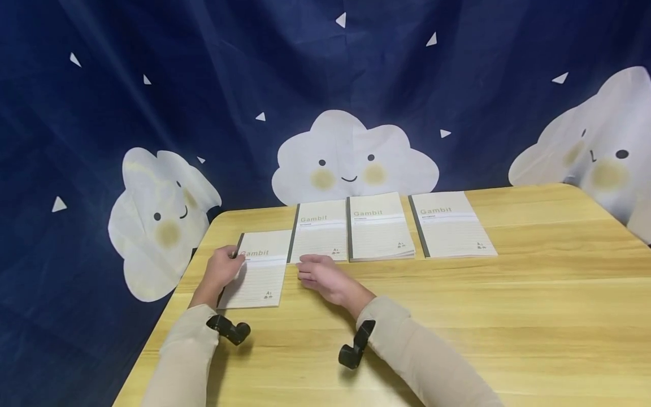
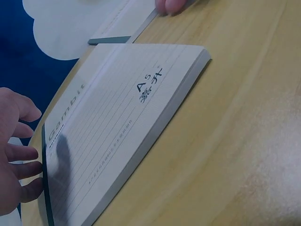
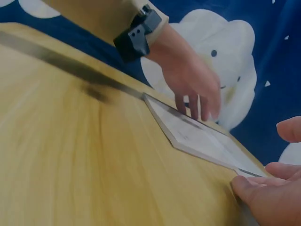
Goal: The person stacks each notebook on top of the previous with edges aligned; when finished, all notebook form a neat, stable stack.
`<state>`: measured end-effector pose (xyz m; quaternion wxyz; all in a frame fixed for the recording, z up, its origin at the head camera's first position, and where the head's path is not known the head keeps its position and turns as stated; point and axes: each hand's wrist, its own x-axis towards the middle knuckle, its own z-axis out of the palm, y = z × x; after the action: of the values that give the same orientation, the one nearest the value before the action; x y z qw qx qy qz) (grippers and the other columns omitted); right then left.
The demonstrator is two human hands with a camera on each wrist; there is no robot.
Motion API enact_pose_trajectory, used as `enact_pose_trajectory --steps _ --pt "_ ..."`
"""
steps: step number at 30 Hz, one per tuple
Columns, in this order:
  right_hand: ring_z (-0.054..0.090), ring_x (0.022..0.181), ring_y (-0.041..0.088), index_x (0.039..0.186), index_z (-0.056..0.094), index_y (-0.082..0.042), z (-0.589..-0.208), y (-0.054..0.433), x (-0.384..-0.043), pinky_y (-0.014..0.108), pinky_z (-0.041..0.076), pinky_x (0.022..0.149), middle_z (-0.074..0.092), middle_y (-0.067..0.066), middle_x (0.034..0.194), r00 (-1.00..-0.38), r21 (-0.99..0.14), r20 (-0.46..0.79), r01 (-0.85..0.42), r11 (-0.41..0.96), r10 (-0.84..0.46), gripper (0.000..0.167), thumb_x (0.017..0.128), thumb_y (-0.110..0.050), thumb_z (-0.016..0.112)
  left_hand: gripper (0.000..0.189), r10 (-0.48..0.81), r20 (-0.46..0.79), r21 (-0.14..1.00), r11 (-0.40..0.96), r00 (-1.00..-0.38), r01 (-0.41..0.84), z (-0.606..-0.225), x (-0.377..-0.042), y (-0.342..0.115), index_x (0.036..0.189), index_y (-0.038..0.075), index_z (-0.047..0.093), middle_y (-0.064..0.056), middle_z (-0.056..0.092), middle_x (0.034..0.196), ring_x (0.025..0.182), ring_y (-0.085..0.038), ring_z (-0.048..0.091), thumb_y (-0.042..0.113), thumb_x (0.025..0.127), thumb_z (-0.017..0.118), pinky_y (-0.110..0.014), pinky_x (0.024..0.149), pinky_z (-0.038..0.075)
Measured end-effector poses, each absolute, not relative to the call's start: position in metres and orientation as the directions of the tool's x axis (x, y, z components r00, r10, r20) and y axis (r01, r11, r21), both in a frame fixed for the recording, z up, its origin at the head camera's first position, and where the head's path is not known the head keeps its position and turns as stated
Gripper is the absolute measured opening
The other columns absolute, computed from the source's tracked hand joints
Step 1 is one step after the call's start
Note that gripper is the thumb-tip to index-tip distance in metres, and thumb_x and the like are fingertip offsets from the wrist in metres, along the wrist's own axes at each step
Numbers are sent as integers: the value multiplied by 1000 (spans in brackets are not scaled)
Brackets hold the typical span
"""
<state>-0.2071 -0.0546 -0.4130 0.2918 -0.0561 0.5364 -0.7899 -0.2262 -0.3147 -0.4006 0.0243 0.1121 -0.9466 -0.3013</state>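
- Currently, the leftmost notebook (image 1: 256, 285) is lying flat on the tabletop (image 1: 508, 328) between the hands, nearer the left.
- The left hand (image 1: 221, 270) is resting at its dark spine (image 2: 49, 209), fingers spaced and not wrapping the book; how firmly they are pressing cannot be told.
- The right hand (image 1: 325, 278) is poised at the near edge of the second notebook (image 1: 319, 233), thumb and fingers parted; whether the fingertips are touching paper cannot be told.
- The hands are standing apart, neither clamping anything.
- Beyond the right hand and to its right, the third notebook (image 1: 378, 226) and the fourth notebook (image 1: 450, 226) are lying flat.
- Weight: judging by its slim page block (image 2: 150, 134), the leftmost notebook is probably weighing little.
- Stiffness: the spine is presumably forming the rigid side; the loose page edges are likely fanning or bending under one-sided lifting.
- Friction: the smooth cover is probably sliding readily under flat fingers.
- Hold: for sliding, the spine beside the left hand is offering a straight pushing face; for lifting, it is suiting a thumb-over, fingers-under pinch. Corners are risking creases.
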Motion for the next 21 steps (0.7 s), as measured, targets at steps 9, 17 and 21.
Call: enact_pose_trajectory --steps 9,17,21 --pt "43 88 16 117 42 6 -413 -82 -201 46 32 109 45 5 93 -807 -813 -243 472 -341 -538 32 91 -8 52 35 -248 -61 562 792 -967 -239 -399 -224 -317 114 -3 59 -21 58 103 84 -28 52 20 90 49 -29 64 43" --pt "21 136 48 145 11 12 -407 -91 -193 51 26 112 14 36 148 -809 -744 -278 523 -416 -518 73 91 -12 54 52 -265 -116 553 784 -957 -284 -397 -223 -316 134 -8 45 -28 45 135 117 -38 48 21 91 46 -48 95 44" --pt "20 136 49 145 10 12 -407 -91 -193 50 26 112 11 37 148 -811 -724 -287 532 -439 -510 73 92 -14 53 55 -269 -129 546 784 -954 -295 -396 -223 -316 137 -9 40 -29 39 141 128 -41 39 22 92 46 -51 103 38"
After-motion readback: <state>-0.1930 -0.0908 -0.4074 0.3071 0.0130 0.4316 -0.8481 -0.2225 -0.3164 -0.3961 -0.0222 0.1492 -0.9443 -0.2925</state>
